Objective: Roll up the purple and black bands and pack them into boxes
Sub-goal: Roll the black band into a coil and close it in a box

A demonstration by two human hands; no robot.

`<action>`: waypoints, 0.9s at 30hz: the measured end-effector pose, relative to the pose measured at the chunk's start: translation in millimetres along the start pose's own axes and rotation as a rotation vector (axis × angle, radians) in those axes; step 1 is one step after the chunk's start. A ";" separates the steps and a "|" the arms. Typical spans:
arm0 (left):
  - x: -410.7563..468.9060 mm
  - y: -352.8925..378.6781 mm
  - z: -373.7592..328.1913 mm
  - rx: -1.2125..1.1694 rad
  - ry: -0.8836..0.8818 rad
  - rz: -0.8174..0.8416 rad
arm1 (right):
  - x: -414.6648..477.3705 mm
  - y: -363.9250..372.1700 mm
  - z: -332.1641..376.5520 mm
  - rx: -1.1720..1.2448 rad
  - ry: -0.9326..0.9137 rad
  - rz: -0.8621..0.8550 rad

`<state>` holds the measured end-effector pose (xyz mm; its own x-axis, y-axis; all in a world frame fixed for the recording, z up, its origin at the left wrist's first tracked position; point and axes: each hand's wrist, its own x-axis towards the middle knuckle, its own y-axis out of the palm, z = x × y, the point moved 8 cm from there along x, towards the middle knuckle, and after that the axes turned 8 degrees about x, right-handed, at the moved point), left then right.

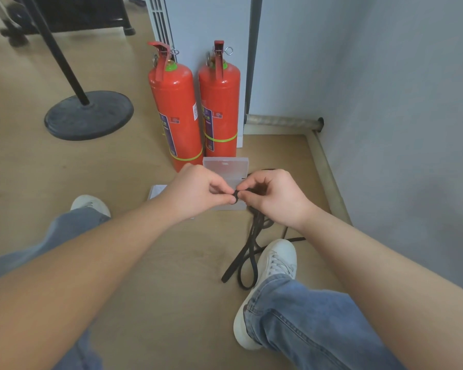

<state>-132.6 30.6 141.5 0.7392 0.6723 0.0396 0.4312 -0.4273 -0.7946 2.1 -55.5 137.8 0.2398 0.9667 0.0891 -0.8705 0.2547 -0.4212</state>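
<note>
My left hand (198,192) and my right hand (274,194) meet above the floor, fingertips pinching a small rolled end of the black band (235,197) between them. The band's loose length (247,252) trails down under my right hand and loops on the floor beside my right shoe. A clear plastic box (226,166) stands open behind my hands, partly hidden by them. A second pale box or lid (157,190) lies flat to the left of my left wrist. No purple band is visible.
Two red fire extinguishers (175,110) (219,102) stand just behind the box against a white unit. A black round stand base (88,114) lies at the left. A grey wall (398,116) and skirting run along the right. My legs and white shoes (277,260) frame the floor.
</note>
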 end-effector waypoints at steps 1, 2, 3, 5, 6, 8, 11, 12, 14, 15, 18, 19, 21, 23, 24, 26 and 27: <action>0.4 1.6 3.6 -0.075 -0.046 0.007 | 0.1 -0.4 0.9 0.037 0.009 -0.005; 0.7 3.8 7.1 -0.183 -0.099 0.008 | 0.1 -1.7 1.1 0.102 0.023 -0.015; 0.3 6.5 8.9 -0.302 -0.146 0.005 | 0.1 -3.4 1.2 0.174 0.033 -0.029; -1.2 12.2 6.6 -0.474 -0.194 0.009 | -0.5 -7.1 1.0 0.286 0.051 -0.059; -1.1 14.3 4.8 -0.516 -0.199 0.011 | -1.2 -8.3 0.1 0.330 0.063 -0.072; -1.0 16.0 1.5 -0.544 -0.199 0.005 | -2.2 -9.7 -2.7 0.393 0.093 -0.098; -2.0 16.2 0.5 -0.578 -0.210 0.004 | -2.1 -8.9 -3.3 0.399 0.100 -0.100; -2.2 15.8 0.6 -0.597 -0.213 0.005 | -2.3 -8.1 -3.4 0.416 0.102 -0.096; -3.0 13.6 -1.6 -0.618 -0.209 0.003 | -2.4 -6.2 -2.2 0.445 0.101 -0.087; -3.7 12.3 -2.8 -0.621 -0.210 -0.001 | -2.3 -5.3 -0.9 0.450 0.095 -0.081; -5.2 11.0 -3.8 -0.671 -0.240 -0.040 | -2.1 -6.1 2.4 0.433 0.076 -0.088; -5.8 12.0 -3.6 -0.704 -0.261 -0.057 | -2.5 -6.9 2.4 0.427 0.075 -0.096; -6.4 16.0 -1.8 -0.779 -0.312 -0.084 | -4.8 -6.5 1.1 0.444 0.081 -0.105; -6.8 20.6 -0.2 -0.861 -0.354 -0.083 | -7.8 -2.4 -0.3 0.488 0.095 -0.102; -7.1 22.6 0.3 -0.903 -0.367 -0.070 | -9.1 -0.3 -1.2 0.497 0.099 -0.102; -7.5 24.7 1.0 -0.976 -0.374 -0.048 | -10.4 0.9 -2.4 0.499 0.095 -0.115; -7.8 25.0 1.1 -0.999 -0.370 -0.036 | -10.4 -0.5 -4.0 0.499 0.095 -0.133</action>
<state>-128.2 15.4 120.6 0.5868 0.7645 -0.2670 0.8026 -0.5927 0.0669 1.8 -65.8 133.5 0.3798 0.9249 0.0203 -0.9232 0.3775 0.0720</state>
